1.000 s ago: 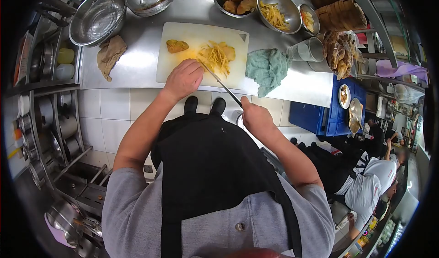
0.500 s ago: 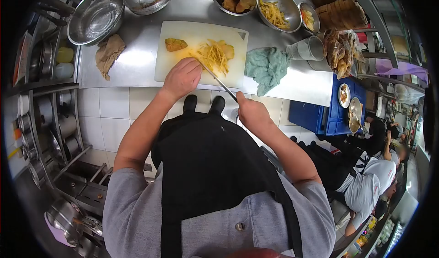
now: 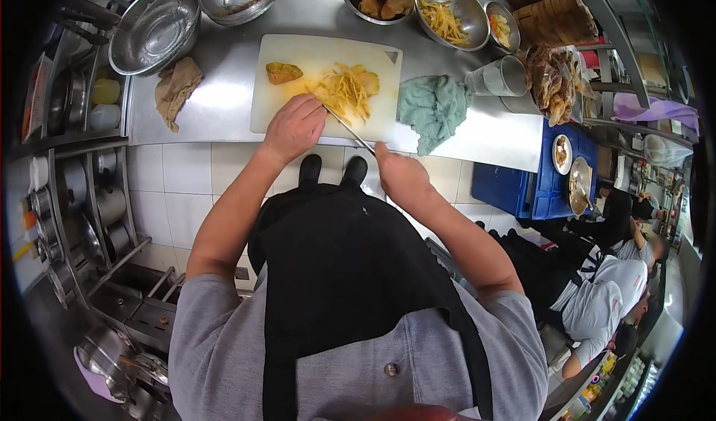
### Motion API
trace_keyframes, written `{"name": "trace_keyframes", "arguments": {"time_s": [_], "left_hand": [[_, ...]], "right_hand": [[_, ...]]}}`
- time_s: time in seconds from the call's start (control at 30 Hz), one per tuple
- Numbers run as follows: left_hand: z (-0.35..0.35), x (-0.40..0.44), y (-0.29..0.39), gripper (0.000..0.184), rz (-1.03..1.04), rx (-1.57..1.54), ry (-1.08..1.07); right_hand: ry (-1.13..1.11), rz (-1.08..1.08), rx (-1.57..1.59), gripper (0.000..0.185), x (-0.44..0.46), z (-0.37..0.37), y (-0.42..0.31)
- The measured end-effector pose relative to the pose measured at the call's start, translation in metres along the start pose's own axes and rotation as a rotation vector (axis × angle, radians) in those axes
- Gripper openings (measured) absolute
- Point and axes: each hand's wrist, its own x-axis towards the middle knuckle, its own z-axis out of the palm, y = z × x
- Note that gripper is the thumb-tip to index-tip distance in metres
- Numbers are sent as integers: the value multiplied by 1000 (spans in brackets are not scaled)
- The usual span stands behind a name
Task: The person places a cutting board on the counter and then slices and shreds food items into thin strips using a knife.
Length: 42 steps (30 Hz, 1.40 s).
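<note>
On a white cutting board (image 3: 287, 115) lies a heap of yellow vegetable strips (image 3: 347, 93). A brownish-yellow chunk (image 3: 284, 73) rests at the board's upper left, apart from the heap. My right hand (image 3: 403, 173) is closed round the handle of a knife (image 3: 350, 129), whose blade points up and left across the board's lower part. My left hand (image 3: 296, 126) presses down at the board's front, fingers bent together beside the knife tip. Whatever lies under those fingers is hidden by the hand.
A green cloth (image 3: 435, 111) lies right of the board, a brown cloth (image 3: 177, 89) to the left. Behind are a bowl of chunks (image 3: 378, 20), a bowl of strips (image 3: 468, 41) and a mesh strainer (image 3: 155, 29). Blue crates (image 3: 503, 190) stand right; people (image 3: 608, 294) are beyond.
My right hand and the knife have shifted slightly left, bringing the handle closer to the board. My left hand keeps nearly the same place on the board.
</note>
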Motion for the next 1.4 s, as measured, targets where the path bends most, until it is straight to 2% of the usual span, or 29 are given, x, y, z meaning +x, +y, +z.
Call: {"name": "trace_keyframes", "arguments": {"time_s": [0.23,0.4,0.6,0.73,0.87,1.2,1.33,1.4], "left_hand": [[0,-2,2,20,-36,10,14],[0,-1,1,20,-29,11,34],[2,-1,2,20,-31,24,38],[1,-1,1,19,-41,19,32],[2,-3,1,18,-44,22,21],[3,-5,0,19,-47,31,37],[2,-5,1,13,-55,37,34],[3,-7,2,13,-67,39,25]], "right_hand": [[-47,57,-12,30,-31,-8,14],[1,-23,0,22,-15,-9,12],[-29,-16,-10,26,18,-4,-2],[7,-59,25,27,-2,-7,6],[-4,-12,-23,27,-18,-14,5],[-28,-2,-29,25,17,-3,-4],[13,-55,-8,25,-5,-2,12],[-32,-8,-24,27,-17,-5,15]]}}
